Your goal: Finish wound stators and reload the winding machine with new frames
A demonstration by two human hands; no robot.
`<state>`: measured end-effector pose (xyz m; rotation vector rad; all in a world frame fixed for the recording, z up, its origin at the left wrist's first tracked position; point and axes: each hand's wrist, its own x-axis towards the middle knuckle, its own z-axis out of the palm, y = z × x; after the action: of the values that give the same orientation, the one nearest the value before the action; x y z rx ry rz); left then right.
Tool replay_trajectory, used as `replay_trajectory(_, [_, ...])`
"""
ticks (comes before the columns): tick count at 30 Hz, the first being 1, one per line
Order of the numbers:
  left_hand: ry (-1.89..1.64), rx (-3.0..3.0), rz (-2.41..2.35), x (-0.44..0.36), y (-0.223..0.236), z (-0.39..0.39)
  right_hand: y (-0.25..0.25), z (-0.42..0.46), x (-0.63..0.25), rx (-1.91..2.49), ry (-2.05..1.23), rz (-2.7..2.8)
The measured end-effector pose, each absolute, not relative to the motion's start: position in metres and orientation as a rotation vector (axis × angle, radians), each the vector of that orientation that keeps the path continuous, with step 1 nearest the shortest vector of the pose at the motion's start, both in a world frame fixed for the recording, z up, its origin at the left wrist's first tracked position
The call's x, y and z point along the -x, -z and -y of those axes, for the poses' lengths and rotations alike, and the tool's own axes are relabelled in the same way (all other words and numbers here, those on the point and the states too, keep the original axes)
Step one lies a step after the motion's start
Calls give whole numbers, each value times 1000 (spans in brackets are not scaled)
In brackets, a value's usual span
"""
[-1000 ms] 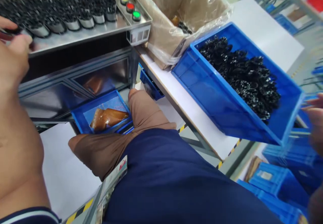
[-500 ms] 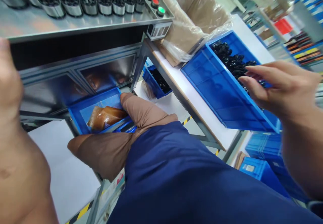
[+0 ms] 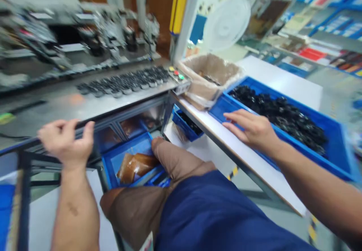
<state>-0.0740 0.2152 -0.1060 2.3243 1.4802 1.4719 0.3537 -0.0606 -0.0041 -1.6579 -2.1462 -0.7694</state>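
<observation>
My left hand [image 3: 66, 141] grips the front edge of the steel machine table [image 3: 56, 109], fingers curled over the rim. My right hand [image 3: 249, 127] lies flat with fingers stretched on the near wall of a big blue bin [image 3: 336, 164] filled with black ring-shaped parts [image 3: 283, 113]. Rows of metal cups with black parts [image 3: 124, 82] stand on the steel table, beside a button panel [image 3: 177, 74] with yellow, red and green buttons.
A cardboard box lined with plastic [image 3: 210, 77] stands behind the big bin on the white bench [image 3: 254, 156]. Below the steel table sit a blue tray holding a brown bag [image 3: 134, 166] and a small blue bin [image 3: 186, 124]. My knees fill the lower middle.
The view has pulled back and up. My left hand came down onto the steel table's edge. My right hand dropped from above the black parts to the bin's near wall.
</observation>
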Motion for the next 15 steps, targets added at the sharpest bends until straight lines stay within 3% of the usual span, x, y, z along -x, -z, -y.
replay_trajectory(9, [-1649, -2552, -1626, 56, 94, -194, -20, -164, -168, 807, 326, 2240])
replay_trajectory(15, [-1612, -2337, -1757, 44, 94, -182, -5, -295, -9, 742, -226, 2541])
